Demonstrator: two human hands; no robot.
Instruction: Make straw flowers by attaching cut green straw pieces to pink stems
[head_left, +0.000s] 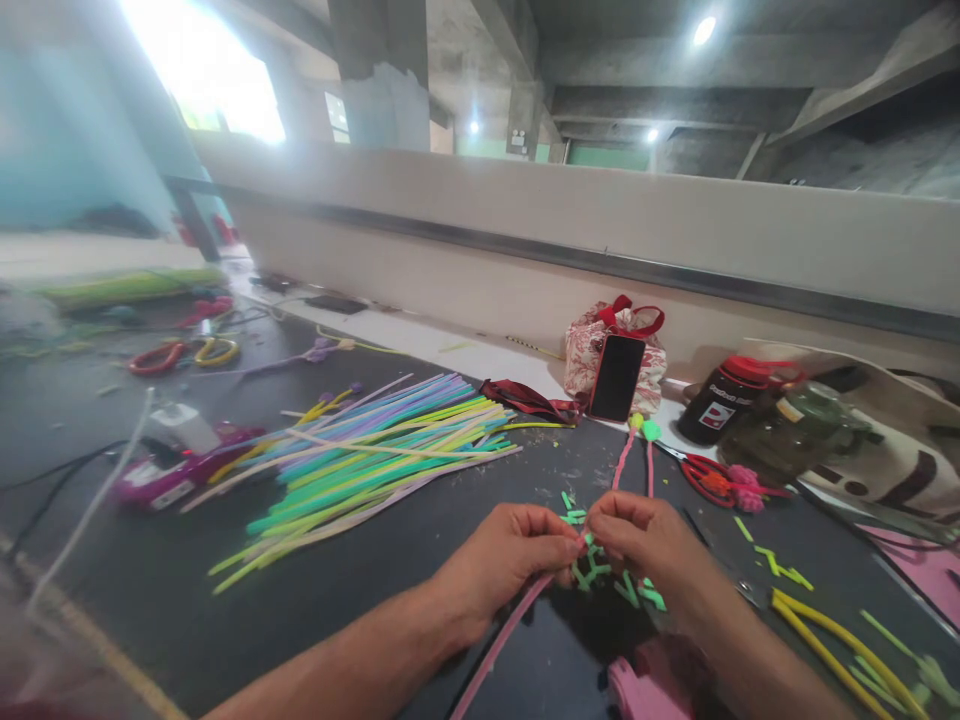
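Note:
Close together over the dark table, my left hand (504, 560) and my right hand (645, 535) both pinch a pink pipe cleaner (504, 645). Its tail runs from my left fingers toward the bottom edge. The point where the fingertips meet is partly hidden. Short green pipe cleaner pieces (592, 572) lie beneath and around the fingers. Beyond my right hand are two pink stems (622, 462), one tipped with a yellow ball (636, 421) and one with a green ball (651, 431). Whether they join the held piece is unclear.
A pile of coloured pipe cleaners (390, 460) spreads to the left, beside a purple glue gun (161, 480). At the back stand a phone (616, 378), a patterned bag (581, 350) and a black bottle (721, 400). Red-handled scissors (705, 482) and yellow tool handles (817, 640) lie right.

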